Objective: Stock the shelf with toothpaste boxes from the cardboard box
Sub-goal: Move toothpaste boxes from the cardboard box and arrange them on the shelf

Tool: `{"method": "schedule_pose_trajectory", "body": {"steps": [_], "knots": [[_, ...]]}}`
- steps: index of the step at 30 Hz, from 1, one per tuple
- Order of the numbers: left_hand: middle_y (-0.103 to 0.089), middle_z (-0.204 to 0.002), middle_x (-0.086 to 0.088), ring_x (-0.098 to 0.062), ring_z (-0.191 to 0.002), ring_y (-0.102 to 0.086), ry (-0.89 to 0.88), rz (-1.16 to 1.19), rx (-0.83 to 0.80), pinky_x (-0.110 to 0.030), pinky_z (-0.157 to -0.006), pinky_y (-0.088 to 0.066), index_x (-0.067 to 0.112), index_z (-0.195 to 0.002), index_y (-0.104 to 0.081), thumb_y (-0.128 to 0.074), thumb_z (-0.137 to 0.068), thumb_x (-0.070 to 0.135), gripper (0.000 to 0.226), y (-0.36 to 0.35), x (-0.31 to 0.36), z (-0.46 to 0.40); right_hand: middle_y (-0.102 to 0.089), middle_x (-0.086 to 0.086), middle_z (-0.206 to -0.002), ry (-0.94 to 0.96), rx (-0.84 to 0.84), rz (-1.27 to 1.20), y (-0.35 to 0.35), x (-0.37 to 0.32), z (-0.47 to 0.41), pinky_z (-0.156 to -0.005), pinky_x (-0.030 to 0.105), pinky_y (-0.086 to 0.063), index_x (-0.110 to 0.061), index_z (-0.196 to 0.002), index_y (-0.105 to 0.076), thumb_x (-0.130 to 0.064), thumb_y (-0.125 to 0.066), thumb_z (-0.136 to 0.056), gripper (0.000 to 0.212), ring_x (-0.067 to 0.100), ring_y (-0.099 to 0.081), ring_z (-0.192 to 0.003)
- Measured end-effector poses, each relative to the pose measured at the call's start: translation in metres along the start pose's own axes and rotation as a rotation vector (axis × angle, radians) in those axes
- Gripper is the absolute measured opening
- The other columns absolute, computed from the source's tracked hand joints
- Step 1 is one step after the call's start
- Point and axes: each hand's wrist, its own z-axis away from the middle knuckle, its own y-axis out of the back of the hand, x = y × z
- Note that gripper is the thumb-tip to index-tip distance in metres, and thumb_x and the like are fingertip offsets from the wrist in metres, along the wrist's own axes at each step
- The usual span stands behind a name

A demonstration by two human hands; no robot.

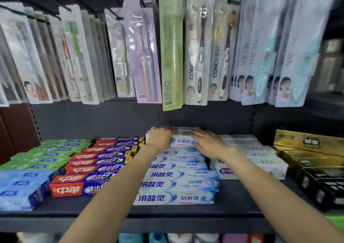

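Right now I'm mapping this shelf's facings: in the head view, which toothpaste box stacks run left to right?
Blue boxes → green boxes → red boxes → white-and-blue boxes, where both hands rest at the back → white boxes → gold and black boxes.

Both hands are resting on the rear white toothpaste box [183, 141]. Above the grip, open space is running up to the hanging toothbrush packs [172, 56]. Red boxes [104, 157] are crowding the left side; pale boxes [247, 149] are crowding the right. Behind it, the dark back panel [111, 119] is blocking passage. The bare shelf [242, 196] strip toward the person is lying free.
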Motion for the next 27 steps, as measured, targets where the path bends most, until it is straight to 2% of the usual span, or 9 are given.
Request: {"method": "schedule_pose_trajectory", "body": {"steps": [4,6,8,11,15,18,20,24,27], "knots": [[-0.047,-0.142,-0.001,-0.025,-0.124,-0.047,-0.036,0.037,0.043,-0.037,-0.102,-0.036,0.031,-0.140,-0.040,-0.043,-0.097,0.031,0.043,0.007,0.003,0.030,-0.026,0.001,-0.155,0.030,0.142,-0.093,0.003,-0.010,0.012,-0.117,0.035,-0.008,-0.012,-0.146,-0.030,-0.022,-0.032,-0.101,0.046,0.018,-0.012,-0.145],[-0.050,-0.138,0.000,-0.024,-0.123,-0.048,-0.028,0.091,0.108,-0.037,-0.097,-0.040,0.029,-0.137,-0.044,-0.043,-0.097,0.034,0.041,0.020,0.002,0.054,-0.052,0.009,-0.137,0.098,0.347,-0.169,0.007,-0.024,0.030,-0.113,0.037,-0.026,-0.008,-0.133,-0.052,-0.015,-0.043,-0.096,0.039,0.027,-0.035,-0.135],[-0.060,-0.126,0.000,-0.023,-0.113,-0.055,-0.052,0.169,0.202,-0.034,-0.087,-0.045,0.025,-0.128,-0.055,-0.045,-0.096,0.035,0.035,0.033,0.002,0.087,-0.069,0.007,-0.108,0.139,0.570,-0.186,0.012,-0.043,0.057,-0.094,0.038,-0.048,-0.008,-0.111,-0.067,-0.014,-0.046,-0.089,0.031,0.028,-0.058,-0.109],[-0.072,-0.096,0.002,-0.021,-0.087,-0.065,-0.152,0.218,0.446,-0.030,-0.071,-0.047,0.021,-0.106,-0.069,-0.047,-0.094,0.032,0.028,0.047,0.008,0.149,-0.072,0.000,-0.087,0.179,0.775,-0.162,0.017,-0.076,0.105,-0.070,0.030,-0.049,-0.013,-0.097,-0.071,-0.017,-0.045,-0.086,0.029,0.022,-0.066,-0.078],[-0.068,-0.078,0.002,-0.018,-0.072,-0.061,-0.147,0.329,0.656,-0.029,-0.064,-0.046,0.013,-0.095,-0.071,-0.047,-0.093,0.022,0.025,0.034,0.023,0.237,-0.071,0.001,-0.080,0.264,0.859,-0.167,-0.007,-0.122,0.173,-0.061,0.032,-0.053,-0.012,-0.097,-0.073,-0.011,-0.054,-0.087,0.021,0.022,-0.066,-0.069],[-0.066,-0.076,-0.001,-0.014,-0.071,-0.055,-0.092,0.458,0.594,-0.021,-0.067,-0.042,0.009,-0.094,-0.070,-0.047,-0.094,0.017,0.024,0.002,0.040,0.300,-0.071,0.003,-0.082,0.325,0.764,-0.272,-0.050,-0.158,0.225,-0.061,0.034,-0.053,-0.010,-0.096,-0.073,-0.010,-0.056,-0.087,0.020,0.023,-0.065,-0.069],[-0.067,-0.077,-0.001,-0.012,-0.071,-0.055,-0.009,0.549,0.461,-0.022,-0.067,-0.044,0.009,-0.093,-0.070,-0.049,-0.092,0.016,0.022,-0.036,0.050,0.343,-0.070,0.003,-0.082,0.339,0.589,-0.341,-0.088,-0.179,0.255,-0.061,0.034,-0.053,-0.011,-0.097,-0.072,-0.011,-0.055,-0.087,0.019,0.023,-0.065,-0.071],[-0.068,-0.089,-0.002,-0.021,-0.085,-0.061,0.312,0.614,-0.004,-0.035,-0.067,-0.052,0.020,-0.100,-0.066,-0.045,-0.084,0.031,0.029,-0.134,0.061,0.434,-0.068,0.001,-0.092,0.272,0.151,-0.383,-0.181,-0.202,0.302,-0.068,0.032,-0.053,-0.015,-0.099,-0.069,-0.017,-0.050,-0.086,0.024,0.021,-0.064,-0.082],[-0.066,-0.102,-0.008,-0.030,-0.096,-0.063,0.569,0.711,-0.252,-0.037,-0.078,-0.051,0.016,-0.110,-0.065,-0.055,-0.083,0.024,0.030,-0.186,0.061,0.481,-0.064,0.004,-0.105,0.237,-0.161,-0.402,-0.247,-0.211,0.326,-0.070,0.035,-0.056,-0.017,-0.106,-0.066,-0.020,-0.052,-0.082,0.028,0.026,-0.063,-0.094]]}}
